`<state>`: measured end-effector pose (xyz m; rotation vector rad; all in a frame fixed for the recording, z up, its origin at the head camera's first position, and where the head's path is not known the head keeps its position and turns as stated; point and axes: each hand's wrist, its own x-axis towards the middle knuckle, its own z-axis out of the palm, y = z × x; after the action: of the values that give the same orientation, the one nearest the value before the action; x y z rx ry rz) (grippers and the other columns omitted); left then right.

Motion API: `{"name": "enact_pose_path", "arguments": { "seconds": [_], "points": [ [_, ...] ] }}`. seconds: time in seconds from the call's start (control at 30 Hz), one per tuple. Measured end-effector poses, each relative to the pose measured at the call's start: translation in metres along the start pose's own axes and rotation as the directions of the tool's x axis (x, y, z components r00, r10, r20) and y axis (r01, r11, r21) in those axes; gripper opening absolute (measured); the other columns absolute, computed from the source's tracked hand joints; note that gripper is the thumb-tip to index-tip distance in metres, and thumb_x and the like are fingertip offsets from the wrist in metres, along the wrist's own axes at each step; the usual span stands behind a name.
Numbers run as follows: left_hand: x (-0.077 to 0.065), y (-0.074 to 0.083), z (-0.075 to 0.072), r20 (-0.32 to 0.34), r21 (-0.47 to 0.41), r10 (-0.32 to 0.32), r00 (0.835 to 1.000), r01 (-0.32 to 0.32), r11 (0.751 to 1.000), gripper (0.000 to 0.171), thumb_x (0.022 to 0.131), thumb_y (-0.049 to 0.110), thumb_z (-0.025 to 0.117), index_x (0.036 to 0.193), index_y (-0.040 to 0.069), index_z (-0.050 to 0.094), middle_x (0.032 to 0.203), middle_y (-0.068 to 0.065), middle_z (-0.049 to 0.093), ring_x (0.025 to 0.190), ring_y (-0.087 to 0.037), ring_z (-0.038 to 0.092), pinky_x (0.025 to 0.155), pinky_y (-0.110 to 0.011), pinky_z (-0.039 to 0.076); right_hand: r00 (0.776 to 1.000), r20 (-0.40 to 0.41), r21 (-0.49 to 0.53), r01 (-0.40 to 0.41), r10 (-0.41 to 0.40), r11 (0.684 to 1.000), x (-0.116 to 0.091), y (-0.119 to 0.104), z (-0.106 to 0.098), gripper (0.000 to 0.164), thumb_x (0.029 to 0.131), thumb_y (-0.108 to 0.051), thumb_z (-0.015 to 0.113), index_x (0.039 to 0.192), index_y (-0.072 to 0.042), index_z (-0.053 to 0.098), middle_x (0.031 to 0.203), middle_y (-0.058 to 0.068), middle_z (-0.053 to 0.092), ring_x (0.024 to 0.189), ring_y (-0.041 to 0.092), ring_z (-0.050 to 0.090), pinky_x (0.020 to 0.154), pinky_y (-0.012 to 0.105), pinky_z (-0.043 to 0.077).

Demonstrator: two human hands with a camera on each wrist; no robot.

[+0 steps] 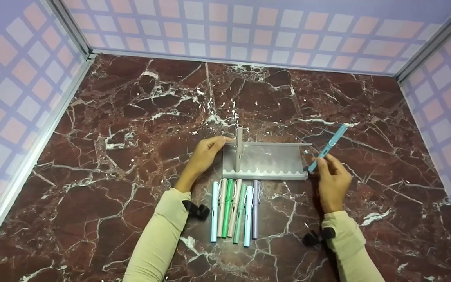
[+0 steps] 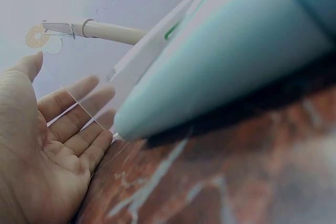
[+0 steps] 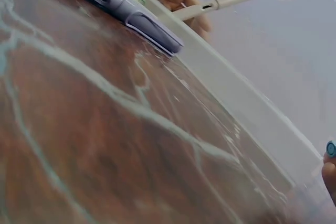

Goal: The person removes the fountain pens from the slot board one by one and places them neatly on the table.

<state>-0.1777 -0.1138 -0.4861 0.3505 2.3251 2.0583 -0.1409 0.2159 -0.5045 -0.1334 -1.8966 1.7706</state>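
Observation:
A clear pen stand (image 1: 274,158) with a notched front ledge sits mid-table. One beige pen (image 1: 239,147) leans in it near the left end. My left hand (image 1: 203,156) is at the stand's left edge. In the left wrist view its fingers (image 2: 79,111) extend behind the clear panel, the thumb apart from them. To the right of the stand, my right hand (image 1: 334,182) pinches a blue pen (image 1: 334,141) near its lower end, the pen slanting up to the right. Only that pen's tip (image 3: 331,149) and a bit of the hand show in the right wrist view.
Several capped pens lie side by side in front of the stand, among them a bright green pen (image 1: 227,207), a light blue pen (image 1: 248,215) and a purple pen (image 1: 255,209). The marbled tabletop (image 1: 131,219) is bordered by checkered panels (image 1: 245,31) at back and sides.

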Motion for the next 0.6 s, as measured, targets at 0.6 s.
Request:
{"name": "enact_pose_path", "arguments": {
  "seconds": [0.6],
  "points": [
    [0.004,-0.013,-0.003,0.02,-0.001,0.03,0.999,-0.03,1.0,0.03,0.106,0.018,0.049,0.117,-0.001,0.07,0.121,-0.016,0.071,0.117,-0.033,0.064,0.107,-0.041,0.047,0.997,0.006,-0.036,-0.075,0.075,0.997,-0.021,-0.012,-0.012,0.022,0.094,0.001,0.066,0.109,0.017,0.065,0.085,0.014,0.075,0.063,0.009,0.066,0.055,0.02,0.055]
  ]
}}
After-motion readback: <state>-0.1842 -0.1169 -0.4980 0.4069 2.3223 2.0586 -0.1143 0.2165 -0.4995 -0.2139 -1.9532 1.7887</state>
